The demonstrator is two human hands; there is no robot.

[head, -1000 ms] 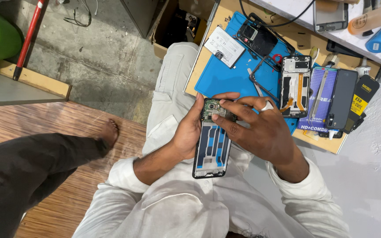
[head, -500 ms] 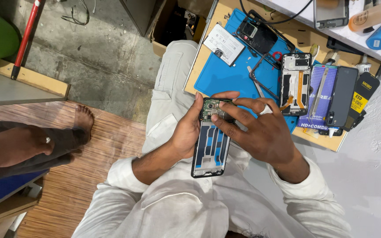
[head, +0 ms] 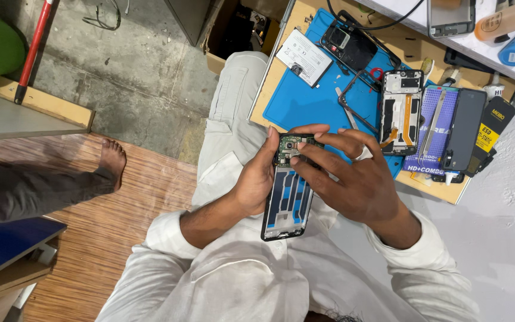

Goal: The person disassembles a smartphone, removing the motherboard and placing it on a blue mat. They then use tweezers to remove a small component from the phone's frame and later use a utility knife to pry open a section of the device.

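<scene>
Concrete floor and woven mat below, wooden board with blue mat at upper right. At centre, opened phone gripped along its edge by left hand, steadied for right hand, fingertips pinching the circuit board. Spare battery and second phone frame parked nearby within reach.

Bright even daylight, soft faint shadows, sharp focus throughout, slight wide-angle stretch at the edges
</scene>
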